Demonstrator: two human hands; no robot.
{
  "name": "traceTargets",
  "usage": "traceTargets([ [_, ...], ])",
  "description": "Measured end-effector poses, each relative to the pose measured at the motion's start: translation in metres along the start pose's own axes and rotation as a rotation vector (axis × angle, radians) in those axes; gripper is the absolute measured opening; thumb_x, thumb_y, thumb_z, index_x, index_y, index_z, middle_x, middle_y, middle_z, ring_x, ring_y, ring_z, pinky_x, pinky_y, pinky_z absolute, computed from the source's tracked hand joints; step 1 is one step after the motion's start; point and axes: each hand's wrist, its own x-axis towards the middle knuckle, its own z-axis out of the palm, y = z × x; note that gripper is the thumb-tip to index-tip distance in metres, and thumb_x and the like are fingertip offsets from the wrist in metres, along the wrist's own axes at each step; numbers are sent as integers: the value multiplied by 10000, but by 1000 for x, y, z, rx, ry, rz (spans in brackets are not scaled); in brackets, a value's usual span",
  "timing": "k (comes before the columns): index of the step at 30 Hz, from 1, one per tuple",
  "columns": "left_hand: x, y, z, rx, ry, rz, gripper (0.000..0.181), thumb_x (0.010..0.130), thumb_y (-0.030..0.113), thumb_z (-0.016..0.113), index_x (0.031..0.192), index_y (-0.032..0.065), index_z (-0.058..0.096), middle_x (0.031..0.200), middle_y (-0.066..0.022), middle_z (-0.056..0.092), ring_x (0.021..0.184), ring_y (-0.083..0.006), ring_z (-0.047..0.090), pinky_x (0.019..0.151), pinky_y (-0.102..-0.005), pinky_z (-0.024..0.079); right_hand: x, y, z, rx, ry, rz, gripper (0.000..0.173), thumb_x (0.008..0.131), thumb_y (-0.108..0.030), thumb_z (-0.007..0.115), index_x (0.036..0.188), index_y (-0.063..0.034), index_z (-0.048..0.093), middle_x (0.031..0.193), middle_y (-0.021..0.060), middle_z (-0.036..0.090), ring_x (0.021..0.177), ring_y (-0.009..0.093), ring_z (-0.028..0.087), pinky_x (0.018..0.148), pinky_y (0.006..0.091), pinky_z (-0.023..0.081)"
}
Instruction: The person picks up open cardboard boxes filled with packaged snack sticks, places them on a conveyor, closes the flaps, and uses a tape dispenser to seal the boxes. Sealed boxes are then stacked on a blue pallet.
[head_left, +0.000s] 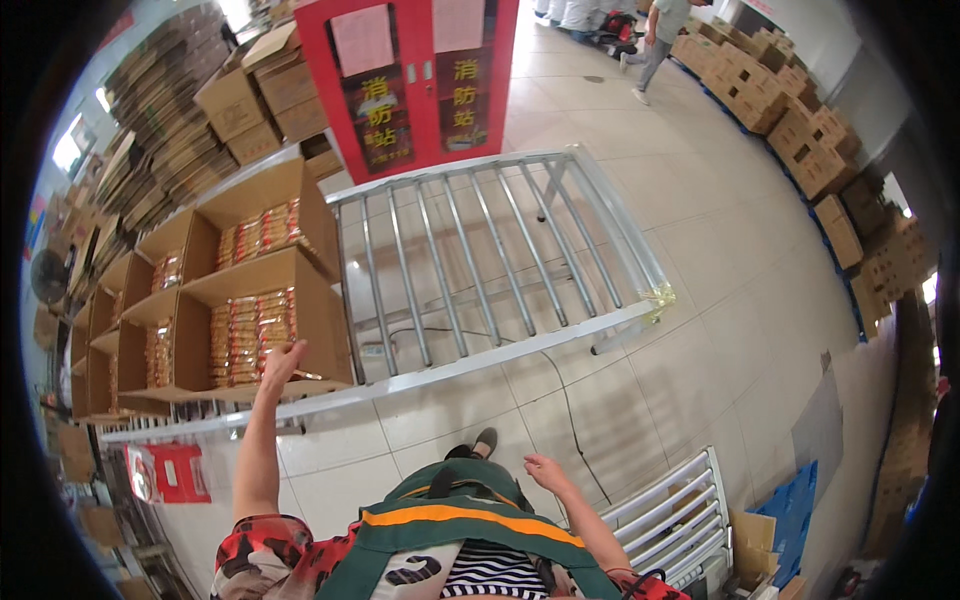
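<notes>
My left hand (284, 363) is at the near edge of an open cardboard box (324, 330) on a roller conveyor. The box holds rows of packaged goods in clear and red wrapping (251, 334). Something small and thin shows beside the fingers; whether the hand grips it or the box edge, I cannot tell. My right hand (546, 472) hangs in front of my body over the floor, its fingers partly apart, touching nothing. Behind the near box stands another open box (319, 217) with similar packs, and several more line the conveyor to the left.
The roller conveyor's metal frame (480, 358) runs to the right. A red cabinet (416, 90) stands behind it. A second roller section (667, 517) is at the lower right. A black cable (566, 397) lies on the floor. A person (656, 45) walks near stacked cartons (750, 82).
</notes>
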Motion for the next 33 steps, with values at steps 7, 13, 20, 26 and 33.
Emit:
traceTargets([
  [7, 68, 7, 14, 600, -159, 25, 399, 742, 334, 524, 920, -6, 635, 843, -218, 636, 821, -332, 632, 674, -402, 509, 12, 12, -14, -1, 128, 50, 344, 816, -246, 530, 1083, -38, 595, 913, 108, 655, 809, 176, 630, 745, 299, 485],
  [13, 73, -56, -37, 1023, -134, 125, 359, 730, 305, 524, 897, 13, 650, 886, -215, 637, 875, -341, 622, 729, -400, 502, 11, 9, -2, 247, 103, 92, 327, 819, -247, 525, 1056, -37, 608, 877, 90, 654, 774, 147, 629, 707, 278, 485],
  [20, -60, 98, 1, 636, -335, 99, 423, 718, 391, 564, 893, 16, 654, 812, -187, 648, 779, -307, 636, 715, -383, 499, 103, -54, 25, 219, 16, 24, 338, 853, -295, 493, 997, -14, 615, 849, 68, 641, 771, 136, 605, 684, 270, 470],
  [26, -103, 180, 71, 702, -612, 289, 458, 766, 426, 534, 794, -15, 654, 748, -206, 629, 720, -333, 623, 644, -418, 492, 196, -157, 117, 528, 50, 153, 443, 888, -399, 417, 1015, -1, 565, 874, 157, 608, 891, 302, 548, 809, 361, 411],
  [33, -66, 161, 59, -38, -1086, 588, 228, 895, 198, 493, 992, 30, 613, 921, -90, 639, 813, -158, 597, 751, -286, 472, 190, -103, 105, 939, 54, 554, 522, 915, -425, 348, 1239, -24, 433, 1204, 107, 518, 1091, 240, 483, 879, 410, 375],
])
